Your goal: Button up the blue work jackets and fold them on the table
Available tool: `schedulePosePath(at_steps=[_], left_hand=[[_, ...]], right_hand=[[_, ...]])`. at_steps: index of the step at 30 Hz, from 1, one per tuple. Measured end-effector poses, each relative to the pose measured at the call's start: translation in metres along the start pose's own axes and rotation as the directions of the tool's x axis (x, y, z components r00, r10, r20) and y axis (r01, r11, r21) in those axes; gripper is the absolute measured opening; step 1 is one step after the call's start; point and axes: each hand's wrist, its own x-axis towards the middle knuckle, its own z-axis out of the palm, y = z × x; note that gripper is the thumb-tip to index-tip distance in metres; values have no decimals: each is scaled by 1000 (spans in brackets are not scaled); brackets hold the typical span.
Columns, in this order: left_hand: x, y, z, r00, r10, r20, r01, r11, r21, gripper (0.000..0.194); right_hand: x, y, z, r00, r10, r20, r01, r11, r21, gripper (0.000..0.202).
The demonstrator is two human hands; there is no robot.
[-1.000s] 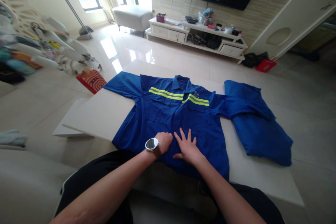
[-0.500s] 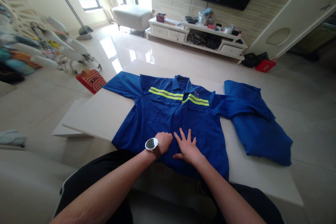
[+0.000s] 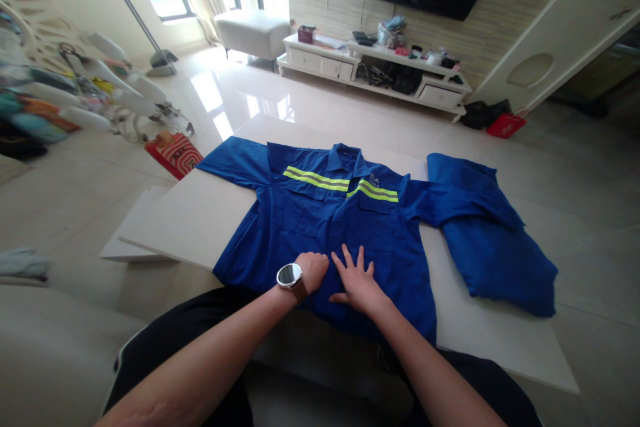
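A blue work jacket (image 3: 300, 213) with yellow-and-grey reflective strips lies spread face up on the low table, collar away from me and sleeves out to both sides. My left hand (image 3: 314, 271), wearing a round watch on its wrist, is closed at the jacket's front opening near the hem; its fingertips are hidden, and it appears to grip the cloth there. Just to the right, my right hand (image 3: 356, 279) rests flat on the jacket with fingers spread. Under the jacket's right-hand sleeve sits a folded blue garment (image 3: 500, 260).
The light-coloured table (image 3: 185, 220) reaches out on both sides of the jacket. A red patterned bag (image 3: 175, 155) stands beyond its left edge. Across the tiled floor are a white TV cabinet (image 3: 320, 65) and a grey stool (image 3: 253, 33).
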Motion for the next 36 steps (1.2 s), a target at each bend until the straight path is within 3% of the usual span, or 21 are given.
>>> schedulePosePath(at_steps=[36], left_hand=[[0, 0, -2, 1000, -6, 7, 6, 1000, 0, 31]], right_hand=[[-1, -1, -2, 1000, 6, 10, -6, 1000, -1, 114]])
